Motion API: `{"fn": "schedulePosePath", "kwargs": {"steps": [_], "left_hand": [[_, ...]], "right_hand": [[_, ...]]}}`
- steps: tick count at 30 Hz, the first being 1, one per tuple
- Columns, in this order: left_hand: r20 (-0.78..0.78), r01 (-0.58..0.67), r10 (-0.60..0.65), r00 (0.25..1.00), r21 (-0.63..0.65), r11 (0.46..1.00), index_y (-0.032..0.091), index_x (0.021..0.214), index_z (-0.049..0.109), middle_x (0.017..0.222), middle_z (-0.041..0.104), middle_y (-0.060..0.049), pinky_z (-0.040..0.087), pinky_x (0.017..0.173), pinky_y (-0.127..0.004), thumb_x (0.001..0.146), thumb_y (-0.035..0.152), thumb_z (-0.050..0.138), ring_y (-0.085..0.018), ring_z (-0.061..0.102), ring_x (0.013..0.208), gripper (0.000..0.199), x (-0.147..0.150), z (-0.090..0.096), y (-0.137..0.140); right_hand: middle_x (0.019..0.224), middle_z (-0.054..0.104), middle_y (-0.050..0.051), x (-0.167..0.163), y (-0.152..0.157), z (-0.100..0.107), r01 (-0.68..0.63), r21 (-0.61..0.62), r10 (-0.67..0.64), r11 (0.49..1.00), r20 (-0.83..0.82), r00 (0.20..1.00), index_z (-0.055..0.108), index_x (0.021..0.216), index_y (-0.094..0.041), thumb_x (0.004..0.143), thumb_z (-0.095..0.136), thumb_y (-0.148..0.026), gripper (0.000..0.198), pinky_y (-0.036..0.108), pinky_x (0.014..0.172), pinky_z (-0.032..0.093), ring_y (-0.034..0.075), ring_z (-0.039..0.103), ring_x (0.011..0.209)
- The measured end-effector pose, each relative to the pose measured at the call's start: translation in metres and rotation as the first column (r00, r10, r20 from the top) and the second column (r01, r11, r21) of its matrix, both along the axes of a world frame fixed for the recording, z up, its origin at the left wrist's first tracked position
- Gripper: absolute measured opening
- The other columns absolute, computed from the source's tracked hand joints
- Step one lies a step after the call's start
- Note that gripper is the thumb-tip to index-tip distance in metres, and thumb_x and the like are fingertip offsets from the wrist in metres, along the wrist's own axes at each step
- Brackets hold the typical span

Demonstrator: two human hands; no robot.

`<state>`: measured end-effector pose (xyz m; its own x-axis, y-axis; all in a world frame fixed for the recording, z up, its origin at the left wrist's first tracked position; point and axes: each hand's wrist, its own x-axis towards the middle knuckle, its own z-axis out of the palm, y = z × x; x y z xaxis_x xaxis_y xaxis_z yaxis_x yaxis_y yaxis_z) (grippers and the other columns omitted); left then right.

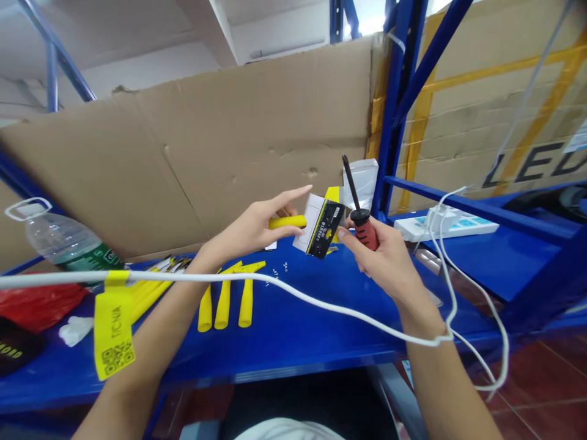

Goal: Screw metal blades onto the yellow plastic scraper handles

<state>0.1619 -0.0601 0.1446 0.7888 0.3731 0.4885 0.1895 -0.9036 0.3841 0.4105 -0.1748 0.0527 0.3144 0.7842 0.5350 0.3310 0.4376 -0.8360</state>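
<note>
My left hand is closed round a yellow tubular handle, index finger stretched out beyond it. At the handle's end is a flat black-and-white printed card or sleeve with small yellow marks. Whether handle and card are joined is hidden. My right hand grips a screwdriver with a red and black handle, its dark shaft pointing up. The right thumb also touches the card's right edge. Several loose yellow handles lie on the blue shelf below my left forearm.
A white cable with a yellow tag crosses in front of both forearms. At left are a large plastic bottle, a red bag and more yellow pieces. A power strip sits right; cardboard stands behind.
</note>
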Motion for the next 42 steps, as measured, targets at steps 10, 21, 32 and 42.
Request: {"fn": "schedulePosePath", "kwargs": {"steps": [10, 21, 32, 42], "left_hand": [[0.023, 0.115, -0.117, 0.993, 0.072, 0.991, 0.031, 0.157, 0.065, 0.121, 0.076, -0.007, 0.059, 0.104, -0.039, 0.103, 0.031, 0.085, -0.025, 0.074, 0.109, 0.057, 0.011, 0.000, -0.006], [-0.075, 0.163, -0.145, 0.987, 0.497, 0.853, 0.039, 0.182, 0.033, 0.180, 0.044, -0.020, 0.042, 0.134, -0.070, 0.090, 0.061, 0.096, -0.046, 0.044, 0.166, 0.114, 0.004, -0.010, -0.009], [-0.200, 0.151, -0.008, 0.980, 0.714, 0.684, 0.021, 0.187, -0.001, 0.184, 0.040, -0.026, 0.036, 0.139, -0.058, 0.104, 0.033, 0.080, -0.045, 0.040, 0.171, 0.116, 0.018, -0.024, -0.016], [-0.069, -0.017, 0.071, 0.995, 0.584, 0.811, 0.023, 0.185, 0.024, 0.170, 0.044, -0.028, 0.048, 0.126, -0.065, 0.084, 0.042, 0.093, -0.050, 0.049, 0.157, 0.123, 0.004, -0.024, 0.006]], "right_hand": [[0.056, 0.051, -0.003, -0.002, -0.007, 0.003, 0.130, 0.033, -0.132, 0.991, 0.063, 0.989, 0.059, 0.073, -0.023, 0.095, 0.079, -0.050, 0.040, 0.030, 0.052, 0.036, 0.015, 0.047, 0.052], [0.048, 0.057, -0.004, -0.002, -0.005, -0.005, 0.116, 0.034, -0.117, 0.993, 0.020, 0.993, 0.070, 0.083, -0.021, 0.096, 0.083, -0.049, 0.034, 0.030, 0.047, 0.040, 0.016, 0.052, 0.041], [0.046, 0.055, -0.004, -0.005, -0.006, -0.002, 0.050, 0.032, -0.047, 0.998, -0.102, 0.994, 0.072, 0.085, -0.019, 0.086, 0.095, -0.062, 0.049, 0.029, 0.042, 0.037, 0.015, 0.048, 0.037], [0.053, 0.056, -0.005, -0.002, -0.004, -0.010, 0.196, 0.102, -0.185, 0.975, -0.106, 0.977, 0.072, 0.091, -0.021, 0.096, 0.089, -0.057, 0.040, 0.031, 0.045, 0.043, 0.016, 0.051, 0.043]]}}
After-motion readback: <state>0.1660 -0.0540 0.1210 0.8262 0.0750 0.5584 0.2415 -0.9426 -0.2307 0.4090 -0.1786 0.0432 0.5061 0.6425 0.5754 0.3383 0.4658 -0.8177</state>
